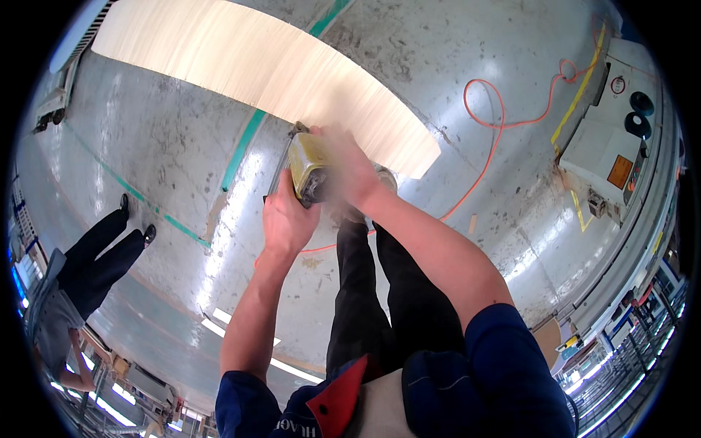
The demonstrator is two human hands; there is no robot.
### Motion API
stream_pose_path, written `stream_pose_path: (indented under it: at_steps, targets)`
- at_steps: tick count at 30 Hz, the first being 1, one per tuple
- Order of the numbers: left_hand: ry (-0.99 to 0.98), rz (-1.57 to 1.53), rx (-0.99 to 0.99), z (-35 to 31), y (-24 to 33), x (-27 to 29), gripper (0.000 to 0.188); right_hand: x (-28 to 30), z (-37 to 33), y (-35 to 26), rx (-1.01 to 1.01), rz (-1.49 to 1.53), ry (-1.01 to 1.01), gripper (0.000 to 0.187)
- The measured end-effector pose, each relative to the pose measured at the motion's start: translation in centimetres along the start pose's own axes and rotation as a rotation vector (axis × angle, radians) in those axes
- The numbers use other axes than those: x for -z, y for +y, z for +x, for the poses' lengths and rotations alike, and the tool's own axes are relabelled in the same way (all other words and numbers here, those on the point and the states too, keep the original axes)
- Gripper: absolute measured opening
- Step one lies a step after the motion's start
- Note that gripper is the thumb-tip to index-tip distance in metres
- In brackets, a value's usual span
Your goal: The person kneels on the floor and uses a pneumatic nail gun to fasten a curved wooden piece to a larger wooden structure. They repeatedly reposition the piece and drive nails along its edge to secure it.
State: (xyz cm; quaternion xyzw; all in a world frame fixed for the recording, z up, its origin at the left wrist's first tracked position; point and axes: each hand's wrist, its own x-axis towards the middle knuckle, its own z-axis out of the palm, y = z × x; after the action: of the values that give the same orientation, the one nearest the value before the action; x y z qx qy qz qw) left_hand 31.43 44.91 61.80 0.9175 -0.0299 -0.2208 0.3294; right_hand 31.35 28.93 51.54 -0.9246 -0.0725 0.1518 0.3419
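Between my hands is a yellow, block-shaped tool with a dark, worn end; I cannot make out its exact kind. My left hand is closed around its near left side, beside a thin grey edge. My right hand lies against its right side, smeared by motion, so its fingers are unclear. Just beyond both hands stretches a long, pale wooden panel with curved edges. Its near edge reaches the tool, and whether they touch is hard to tell.
An orange hose loops across the grey floor on the right and passes behind my legs. White machinery stands at the right beside yellow floor tape. Another person stands at the left. Green tape marks the floor.
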Motion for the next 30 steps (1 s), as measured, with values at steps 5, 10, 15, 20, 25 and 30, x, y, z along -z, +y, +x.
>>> stream_pose_path:
  at_steps: [5, 10, 15, 20, 25, 30]
  targets:
    - [-0.03, 0.008, 0.091, 0.0, 1.1, -0.1, 0.057, -1.9, -0.1, 0.9, -0.016, 0.785, 0.078, 0.068]
    - [-0.008, -0.045, 0.133, -0.1, 1.8, -0.6, 0.049, -2.7, -0.2, 0.6, -0.074, 1.212, 0.137, 0.062]
    - [0.038, 0.048, 0.07, -0.1, 0.9, 0.0, 0.057, -1.9, 0.5, -0.7, -0.223, 2.141, 0.065, 0.052]
    - [-0.015, 0.02, 0.149, -0.8, 1.7, -0.7, 0.061, -1.7, 0.4, -0.5, -0.336, 2.108, 0.033, 0.051]
    - [0.038, -0.057, 0.18, -0.8, 2.0, -1.8, 0.057, -2.5, -0.3, 1.2, -0.481, 2.09, 0.114, 0.052]
    - [0.042, -0.048, 0.217, -1.0, 2.4, -2.0, 0.058, -3.8, -0.5, 3.0, -0.346, 1.998, -0.03, 0.051]
